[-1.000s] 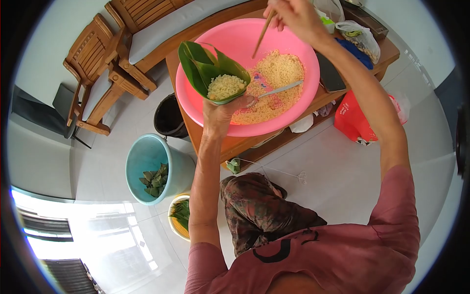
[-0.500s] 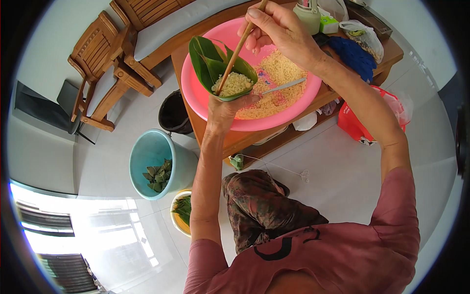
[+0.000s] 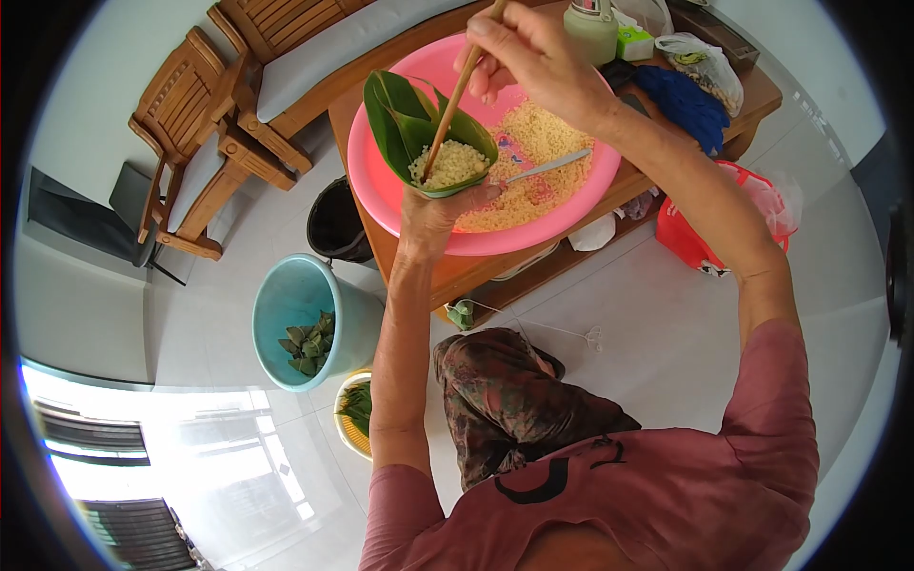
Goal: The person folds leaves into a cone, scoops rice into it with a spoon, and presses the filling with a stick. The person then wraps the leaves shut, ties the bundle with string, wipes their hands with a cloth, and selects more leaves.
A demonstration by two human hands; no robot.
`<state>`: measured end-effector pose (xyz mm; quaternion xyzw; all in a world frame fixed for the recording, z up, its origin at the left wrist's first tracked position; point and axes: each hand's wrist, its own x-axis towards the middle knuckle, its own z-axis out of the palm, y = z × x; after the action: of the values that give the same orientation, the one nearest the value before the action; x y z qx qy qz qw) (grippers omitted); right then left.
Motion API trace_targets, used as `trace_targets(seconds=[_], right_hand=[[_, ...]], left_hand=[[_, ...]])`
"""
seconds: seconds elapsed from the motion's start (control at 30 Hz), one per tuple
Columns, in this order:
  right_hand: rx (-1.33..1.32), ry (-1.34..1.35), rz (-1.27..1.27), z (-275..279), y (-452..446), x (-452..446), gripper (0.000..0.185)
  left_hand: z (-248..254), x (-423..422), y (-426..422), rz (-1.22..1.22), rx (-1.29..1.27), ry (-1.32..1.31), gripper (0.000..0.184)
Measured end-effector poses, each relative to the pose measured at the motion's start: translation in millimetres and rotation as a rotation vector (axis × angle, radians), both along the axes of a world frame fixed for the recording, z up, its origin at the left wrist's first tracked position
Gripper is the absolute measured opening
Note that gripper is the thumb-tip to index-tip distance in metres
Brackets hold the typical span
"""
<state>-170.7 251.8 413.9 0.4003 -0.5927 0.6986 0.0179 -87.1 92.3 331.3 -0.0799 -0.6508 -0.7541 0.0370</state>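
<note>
My left hand (image 3: 433, 217) is wrapped round the base of a green leaf cone (image 3: 405, 114), holding it over the left part of a pink basin (image 3: 609, 181). White rice (image 3: 455, 164) fills the cone's opening. In my right hand (image 3: 524, 57), raised above the basin, is a wooden chopstick (image 3: 455, 103) whose lower tip stands in the rice in the cone. Loose rice (image 3: 543, 133) covers the right side of the basin, where a knife-like metal utensil (image 3: 550, 166) lies.
The basin is on a wooden table (image 3: 457, 271) with a blue cloth (image 3: 684, 105), a plastic bag (image 3: 700, 68) and a pale green flask (image 3: 592, 33). On the floor are a blue bucket (image 3: 271, 295) of wrapped leaf parcels, a black bin (image 3: 338, 224), a leaf basket (image 3: 354, 409) and a red bag (image 3: 681, 233).
My right hand has come down and left, bringing the chopstick from over the basin into the rice in the cone. My left hand still holds the cone.
</note>
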Motion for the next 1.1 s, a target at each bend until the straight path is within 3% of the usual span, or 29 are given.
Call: trace_targets(seconds=[0.3,0.43,0.53,0.67,0.8,0.93,0.97,1.1], right_hand=[[0.078,0.025,-0.049,-5.0,-2.3,-4.7,0.025],[0.009,0.308,-0.04,29.2,2.4,7.0,0.025],[0.243,0.482,-0.154,34.2,-1.7,12.1,0.022],[0.344,0.304,-0.011,-0.2,-26.2,24.3,0.02],[0.32,0.337,-0.067,17.1,-25.3,22.7,0.022],[0.106,0.538,-0.055,46.8,-19.1,21.7,0.026],[0.221,0.505,-0.126,45.5,-17.1,25.3,0.026],[0.364,0.357,-0.008,5.4,-34.1,31.0,0.021]], left_hand=[[-1.5,0.3,0.9,-0.015,0.083,0.031,0.043],[-1.8,1.1,-1.1,-0.024,0.104,-0.009,0.043],[-1.7,-0.1,-0.5,0.019,0.057,-0.024,0.044],[-6.5,-3.0,-1.1,0.036,0.073,0.016,0.043],[-6.6,-1.2,0.7,0.056,0.053,0.048,0.043],[-2.3,0.5,-0.4,0.031,0.064,0.014,0.041],[-3.3,-0.3,-1.5,0.025,0.072,0.02,0.04],[-5.3,-1.5,-0.4,0.032,0.098,0.036,0.037]])
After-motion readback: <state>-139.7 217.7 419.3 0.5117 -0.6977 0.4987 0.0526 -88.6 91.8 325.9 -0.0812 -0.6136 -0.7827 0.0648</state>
